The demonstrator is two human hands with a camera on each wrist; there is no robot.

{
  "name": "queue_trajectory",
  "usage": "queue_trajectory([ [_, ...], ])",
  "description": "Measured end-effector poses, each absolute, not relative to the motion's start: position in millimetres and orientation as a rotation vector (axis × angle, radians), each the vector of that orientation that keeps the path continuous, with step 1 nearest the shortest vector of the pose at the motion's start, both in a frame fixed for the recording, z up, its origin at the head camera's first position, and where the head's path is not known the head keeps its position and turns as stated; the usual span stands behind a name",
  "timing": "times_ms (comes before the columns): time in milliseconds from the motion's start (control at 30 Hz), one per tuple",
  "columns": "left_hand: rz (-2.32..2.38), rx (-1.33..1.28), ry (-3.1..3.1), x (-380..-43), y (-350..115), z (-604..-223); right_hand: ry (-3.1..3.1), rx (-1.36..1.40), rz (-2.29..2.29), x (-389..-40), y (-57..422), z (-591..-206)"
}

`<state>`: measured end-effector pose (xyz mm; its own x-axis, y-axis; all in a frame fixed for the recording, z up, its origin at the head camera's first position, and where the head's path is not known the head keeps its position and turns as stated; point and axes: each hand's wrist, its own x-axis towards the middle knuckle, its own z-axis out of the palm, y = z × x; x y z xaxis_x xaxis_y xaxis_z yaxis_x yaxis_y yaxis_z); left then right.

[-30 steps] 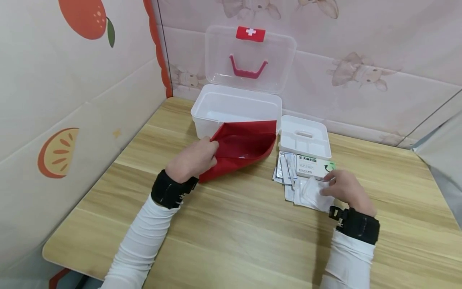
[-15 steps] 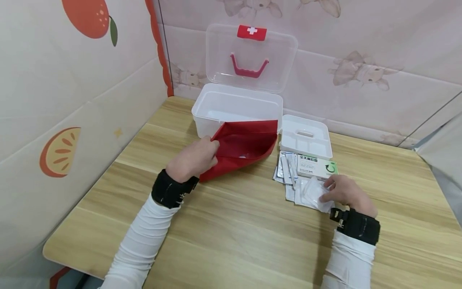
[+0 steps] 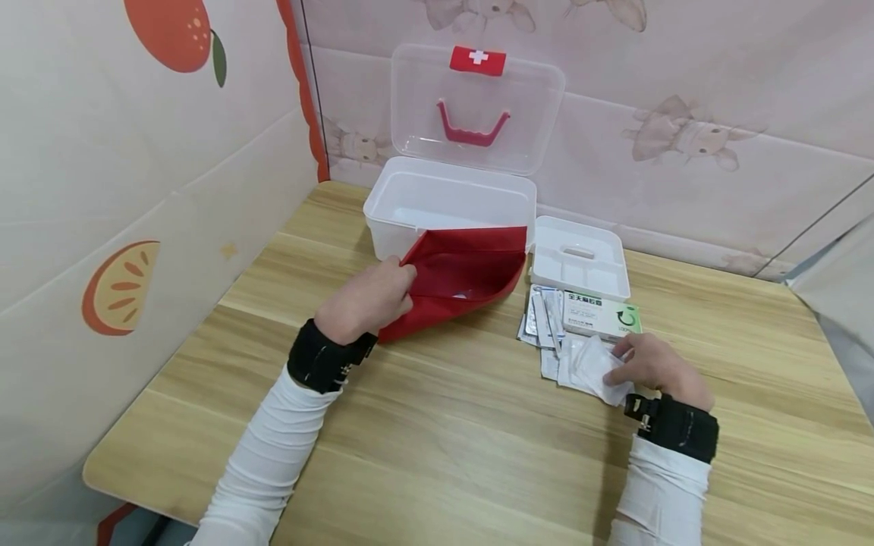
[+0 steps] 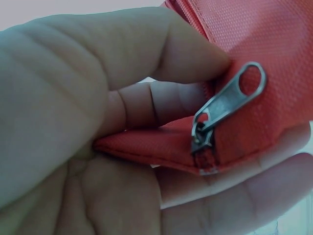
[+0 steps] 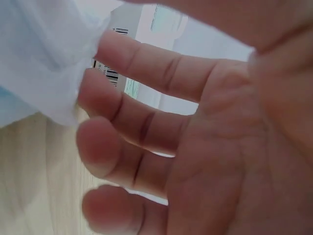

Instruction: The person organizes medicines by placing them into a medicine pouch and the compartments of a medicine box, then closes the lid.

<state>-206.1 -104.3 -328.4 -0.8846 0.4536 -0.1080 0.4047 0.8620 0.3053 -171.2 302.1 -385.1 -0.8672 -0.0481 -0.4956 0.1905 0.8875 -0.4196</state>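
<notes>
My left hand (image 3: 369,299) grips the left end of a red fabric pouch (image 3: 437,309), whose mouth gapes toward me. In the left wrist view, thumb and fingers close round its corner beside a metal zipper pull (image 4: 227,100). Something small and pale shows inside the pouch. My right hand (image 3: 661,368) pinches the right edge of a soft white packet (image 3: 592,362), which lies over flat white packaging. The right wrist view has the fingertips (image 5: 100,147) at the packet's edge, with the thumb mostly out of frame.
Behind the pouch stands a white first-aid box (image 3: 387,236) with its clear lid (image 3: 416,114) raised. To its right lies a white tray (image 3: 594,279). A medicine box (image 3: 597,312) and several thin sachets (image 3: 542,322) lie just beyond the white packet on the wooden table (image 3: 437,455).
My right hand has moved slightly toward me from the medicine box, and its fingers now pinch the white packet's edge. The left hand keeps holding the pouch in place.
</notes>
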Motion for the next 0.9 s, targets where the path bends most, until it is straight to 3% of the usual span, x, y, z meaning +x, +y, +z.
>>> queue_trajectory([
  [500, 0.425, 0.66, 2.85, -206.0, -104.9, -328.8, 2.679, 0.054, -0.825, -170.2, 300.8, -385.5],
  [900, 0.419, 0.679, 2.869, -207.0, -104.9, -329.6, 2.791, 0.522, -1.077, -177.8, 291.6, -389.1],
])
